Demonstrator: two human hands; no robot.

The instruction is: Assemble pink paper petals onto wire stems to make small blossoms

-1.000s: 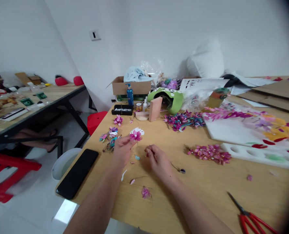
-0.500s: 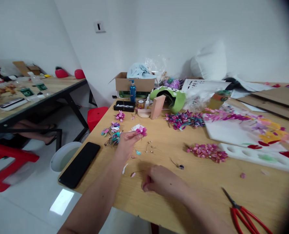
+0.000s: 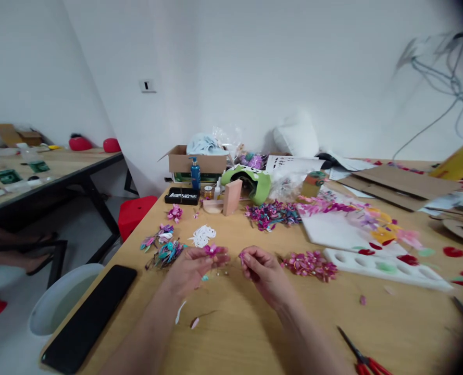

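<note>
My left hand [image 3: 192, 266] pinches a magenta flower [image 3: 212, 250] between thumb and fingers, above the middle of the wooden table. Close on its right, my right hand [image 3: 260, 271] is closed on a small purple-pink petal [image 3: 242, 256], most of it hidden by the fingertips. The hands are apart. Beyond them lies a pile of white petal pieces [image 3: 203, 236]. Bunches of teal flowers [image 3: 167, 252] and purple flowers [image 3: 163, 234] lie left of my left hand. A pink flower bunch [image 3: 311, 264] is right of my right hand. A pale pink bud on a wire [image 3: 195, 323] lies nearer me.
A black phone [image 3: 90, 317] lies along the left edge. Red-handled scissors [image 3: 362, 357] are at the front right. White foam trays [image 3: 387, 271], a wooden block [image 3: 232, 198], a blue pump bottle [image 3: 195, 174] and a cardboard box [image 3: 178, 160] stand farther back. A bucket [image 3: 44, 307] is on the floor.
My right hand has risen from the table near the front edge, bringing a small petal up beside the flower in my left hand. The view has tilted up and turned right.
</note>
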